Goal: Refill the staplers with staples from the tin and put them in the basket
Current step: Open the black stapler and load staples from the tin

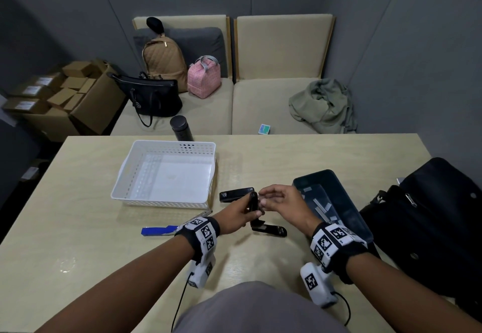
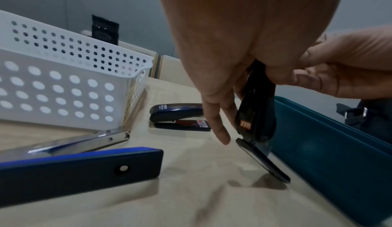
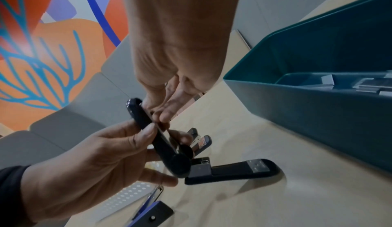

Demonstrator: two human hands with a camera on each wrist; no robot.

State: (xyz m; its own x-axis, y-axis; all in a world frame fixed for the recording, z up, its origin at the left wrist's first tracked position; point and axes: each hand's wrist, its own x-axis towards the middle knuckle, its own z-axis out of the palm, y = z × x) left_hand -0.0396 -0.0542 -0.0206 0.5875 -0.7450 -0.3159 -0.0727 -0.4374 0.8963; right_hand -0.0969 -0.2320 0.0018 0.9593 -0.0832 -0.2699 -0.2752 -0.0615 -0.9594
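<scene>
My left hand grips a black stapler by its raised top arm, while the stapler's base rests on the table. My right hand pinches a small pale staple strip against the open magazine; most of the strip is hidden by my fingers. A second black stapler lies closed just behind. A blue stapler lies swung open to the left. The white perforated basket stands empty at the back left. The teal tin holding loose staple strips is on the right.
A black bag sits on the table's right edge beside the tin. A dark flask stands behind the basket. Beyond the table, a sofa holds bags and a green garment. Cardboard boxes are stacked at the far left.
</scene>
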